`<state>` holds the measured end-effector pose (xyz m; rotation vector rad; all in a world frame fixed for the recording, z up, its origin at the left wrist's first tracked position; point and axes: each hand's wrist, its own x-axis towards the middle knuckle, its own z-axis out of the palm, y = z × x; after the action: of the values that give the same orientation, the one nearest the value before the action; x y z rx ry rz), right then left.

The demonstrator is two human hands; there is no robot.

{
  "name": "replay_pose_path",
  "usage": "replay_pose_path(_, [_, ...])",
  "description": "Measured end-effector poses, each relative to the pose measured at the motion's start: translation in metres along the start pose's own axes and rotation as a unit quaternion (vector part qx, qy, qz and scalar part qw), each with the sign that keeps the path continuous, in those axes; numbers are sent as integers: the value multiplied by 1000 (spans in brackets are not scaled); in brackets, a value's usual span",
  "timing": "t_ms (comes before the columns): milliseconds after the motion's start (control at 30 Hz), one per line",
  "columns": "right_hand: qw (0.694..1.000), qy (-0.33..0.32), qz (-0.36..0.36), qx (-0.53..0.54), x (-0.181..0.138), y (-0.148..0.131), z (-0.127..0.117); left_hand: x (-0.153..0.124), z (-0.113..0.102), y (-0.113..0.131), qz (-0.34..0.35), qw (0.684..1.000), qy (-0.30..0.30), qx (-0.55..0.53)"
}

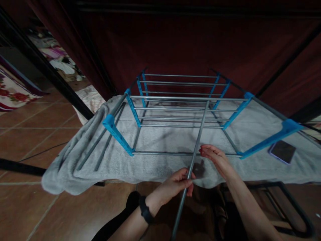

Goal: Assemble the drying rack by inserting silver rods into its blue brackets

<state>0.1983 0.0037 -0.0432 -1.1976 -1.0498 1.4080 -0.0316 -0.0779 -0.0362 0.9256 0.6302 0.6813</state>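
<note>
My left hand [179, 182] is closed around a long grey metal rod [194, 157], which slants up and away from me; a black band circles that wrist. The rod's far end overlaps the upper bars in the picture. My right hand [214, 156] is beside the rod at the front lower bar, its fingers extended and not wrapped around anything; whether the fingertips touch the bar I cannot tell. In front of both hands stands a rack [173, 153] of metal bars joined by blue plastic side pieces [119, 135].
Two loose rods [102, 152] lie at the left on a grey blanket [160, 170]. A phone [283, 151] rests on the blanket at the right. Below it is a black metal frame [293, 204]. A dark red panel [175, 43] rises behind the rack, and tiled floor [25, 207] shows at the left.
</note>
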Motion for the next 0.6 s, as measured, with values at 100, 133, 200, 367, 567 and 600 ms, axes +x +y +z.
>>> replay_pose_path(100, [999, 14, -4, 33, -1, -7, -1, -1, 3, -3, -14, 1000, -9, 13])
replay_pose_path(133, [999, 15, -6, 44, -2, -8, -2, -1, 4, -3, -15, 1000, -8, 17])
replay_pose_path(200, [998, 14, -13, 61, -3, -12, -3, 0, 4, -3, -12, 1000, -3, 28])
replay_pose_path(367, [996, 11, -40, 81, -6, -23, -11, 5, 3, 0, 6, 997, 26, 73])
replay_pose_path(567, [992, -19, -80, 91, -13, -46, -27, 9, -3, 6, 12, 991, 45, 126])
replay_pose_path(600, [992, -19, -87, 92, -14, -49, -28, 9, -5, 7, 12, 989, 50, 141])
